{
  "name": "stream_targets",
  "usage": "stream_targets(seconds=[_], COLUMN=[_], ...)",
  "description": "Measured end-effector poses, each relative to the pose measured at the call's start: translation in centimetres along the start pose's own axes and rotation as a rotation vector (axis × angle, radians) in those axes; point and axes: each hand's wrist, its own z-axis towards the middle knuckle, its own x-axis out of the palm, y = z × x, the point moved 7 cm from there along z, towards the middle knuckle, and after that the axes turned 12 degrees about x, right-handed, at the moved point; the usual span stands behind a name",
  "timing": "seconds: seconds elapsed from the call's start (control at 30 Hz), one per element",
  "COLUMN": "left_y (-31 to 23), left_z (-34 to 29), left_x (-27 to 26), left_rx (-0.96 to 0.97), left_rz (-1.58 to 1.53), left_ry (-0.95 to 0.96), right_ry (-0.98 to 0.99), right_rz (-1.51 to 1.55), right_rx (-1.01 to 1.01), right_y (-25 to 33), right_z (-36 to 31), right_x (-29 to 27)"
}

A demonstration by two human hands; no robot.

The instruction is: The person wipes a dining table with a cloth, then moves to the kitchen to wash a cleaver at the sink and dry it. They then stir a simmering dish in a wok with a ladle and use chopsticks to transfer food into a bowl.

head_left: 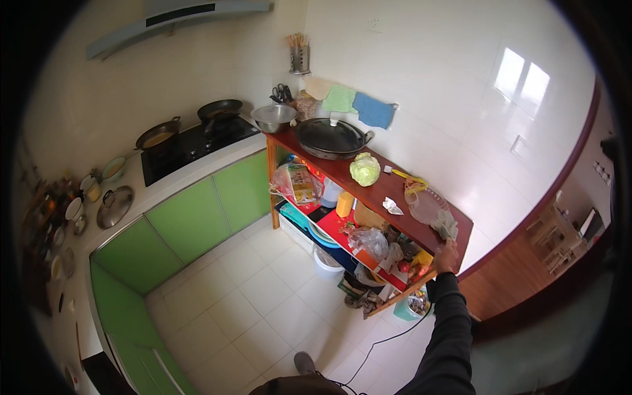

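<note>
My right hand (446,255) reaches to the near right end of a dark red shelf top (461,232). Its fingers are closed on the end of a thin, clear plastic bag (428,207), whose crumpled greyish-green end lies just beyond them. A yellow-handled tool (409,179), its kind unclear, lies by the bag's far end. Farther left sit a crumpled white tissue (392,206) and a pale green cabbage (365,169). My left hand is out of view.
A lidded wok (331,137) and a steel bowl (274,118) stand at the shelf's far end. Packed lower shelves (368,243) hang below. A bin (413,305) and a black cable (385,341) are on the floor. Pans (158,134) sit on the stove at left.
</note>
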Motion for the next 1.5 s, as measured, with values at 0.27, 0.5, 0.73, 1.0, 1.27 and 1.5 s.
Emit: stream_targets(seconds=[0.27, 0.5, 0.73, 1.0, 1.27, 1.5], left_y=[-0.5, 1.8, 3.2, 7.9, 7.9, 5.4], left_z=[-1.3, 0.2, 3.3, 9.7, 9.6, 10.4], left_x=[7.3, 9.4, 9.0, 13.4, 18.5, 17.3], left_rx=[0.087, -0.017, 0.115, 0.322, 0.003, 0.038], left_rz=[0.026, 0.144, 0.496, 0.329, 0.335, 0.328], left_ry=[-0.059, 0.027, -0.080, 0.048, 0.163, 0.226], right_ry=[0.125, -0.202, -0.116, 0.817, 1.680, 1.376], right_rz=[-0.145, 0.137, 0.934, 1.461, 1.176, 0.842], right_rx=[0.222, 0.166, -0.054, 0.132, -0.350, -1.777], right_y=[-1.9, -5.2, -0.4, 20.1, 36.6, 39.9], right_z=[6.8, 12.3, 11.8, -12.1, -47.8, -68.9], right_x=[3.6, 1.3, -5.6, -5.1, -2.6, -7.4])
